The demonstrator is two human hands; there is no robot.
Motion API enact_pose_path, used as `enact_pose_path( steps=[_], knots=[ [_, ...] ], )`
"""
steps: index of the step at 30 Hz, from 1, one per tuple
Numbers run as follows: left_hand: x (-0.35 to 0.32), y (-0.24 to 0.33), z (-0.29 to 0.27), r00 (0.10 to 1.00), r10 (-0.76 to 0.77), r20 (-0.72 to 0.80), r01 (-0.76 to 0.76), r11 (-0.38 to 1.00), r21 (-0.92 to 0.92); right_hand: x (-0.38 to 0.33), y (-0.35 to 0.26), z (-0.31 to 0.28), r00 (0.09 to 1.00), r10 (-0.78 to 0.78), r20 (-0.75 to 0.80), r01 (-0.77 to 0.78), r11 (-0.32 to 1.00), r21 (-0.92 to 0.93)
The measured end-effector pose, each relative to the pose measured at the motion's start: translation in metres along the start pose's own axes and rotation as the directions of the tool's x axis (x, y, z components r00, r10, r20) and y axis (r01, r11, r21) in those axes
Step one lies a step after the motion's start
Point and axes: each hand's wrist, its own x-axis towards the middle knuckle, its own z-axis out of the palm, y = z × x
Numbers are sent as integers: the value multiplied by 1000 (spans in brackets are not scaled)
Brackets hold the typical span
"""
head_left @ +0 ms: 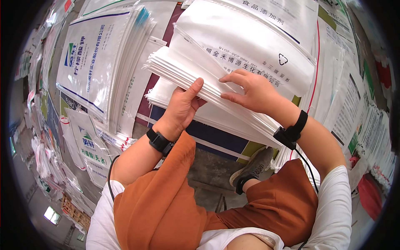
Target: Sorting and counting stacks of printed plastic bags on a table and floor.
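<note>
A stack of flat white woven sacks [177, 66] lies in front of me, its layered edges fanned toward my body. My left hand [181, 108] grips the near edge of this stack, thumb along the upper layers and the other fingers partly hidden beneath. To its right, my right hand [254, 91] rests over the stack with thumb and fingers apart and slightly bent, fingertips at the upper sack's edge. The printed top sack [250, 54] spreads away from me under that hand. More white sacks [166, 93] lie below the fanned layers.
At the left stands another pile of printed white sacks [93, 62], with a further sack [89, 146] nearer me. Sack piles [337, 87] also line the right side. My shoe [254, 168] is on the floor below the stack. Black straps circle both wrists.
</note>
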Motion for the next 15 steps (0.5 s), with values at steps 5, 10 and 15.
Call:
enact_pose_path(
  steps=[5,10,15],
  knots=[
    [1,-1,3,1000,-8,-8,8,1000,7,1,17,1,998,24,-57,-21,999,43],
    [1,-2,-1,1000,-2,-5,2,1000,-7,0,3,-2,999,40,-25,-39,999,17],
    [2,-3,1,1000,-5,-8,5,1000,-15,2,17,3,992,70,-102,-61,994,93]
  ],
)
